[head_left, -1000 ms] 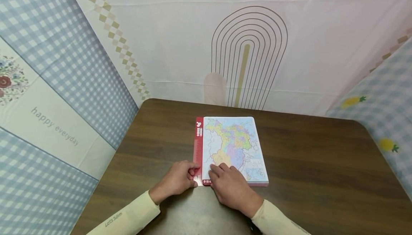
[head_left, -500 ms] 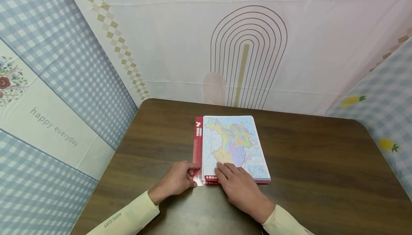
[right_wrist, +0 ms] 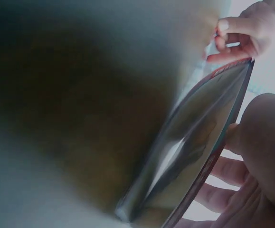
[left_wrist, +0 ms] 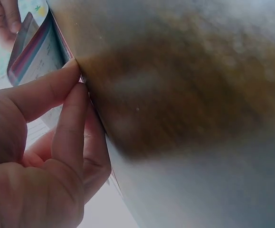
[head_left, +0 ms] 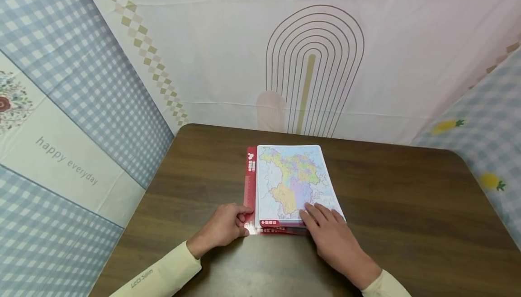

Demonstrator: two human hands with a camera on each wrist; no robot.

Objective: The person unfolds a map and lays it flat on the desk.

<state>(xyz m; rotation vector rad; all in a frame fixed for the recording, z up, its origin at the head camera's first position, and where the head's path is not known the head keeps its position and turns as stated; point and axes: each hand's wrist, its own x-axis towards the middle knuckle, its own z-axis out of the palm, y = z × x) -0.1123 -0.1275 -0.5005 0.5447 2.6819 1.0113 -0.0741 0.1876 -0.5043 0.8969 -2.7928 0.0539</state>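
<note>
A map (head_left: 285, 184) with a red label at its near-left corner lies over a red-bordered lower map (head_left: 250, 184) on the table. My left hand (head_left: 228, 224) pinches the lower one's near-left corner between thumb and fingers. With my right hand (head_left: 333, 238) I grip the near-right edge of the upper map, fingers on top and thumb beneath. That near edge is raised off the layer under it. In the right wrist view the raised map (right_wrist: 222, 137) bows away, leaving a gap. The left wrist view shows its lifted end (left_wrist: 37, 52) beyond my left hand (left_wrist: 56, 133).
The brown wooden table (head_left: 407, 197) stretches to both sides of the maps. Behind it hangs a pale patterned cloth (head_left: 220, 62). Checked cloth (head_left: 101, 102) covers the left side, and another with pineapples (head_left: 484, 152) hangs at the right.
My right hand has slid right along the near edge from the map's left part to its right corner. The upper map's near edge has risen. My left hand stays put.
</note>
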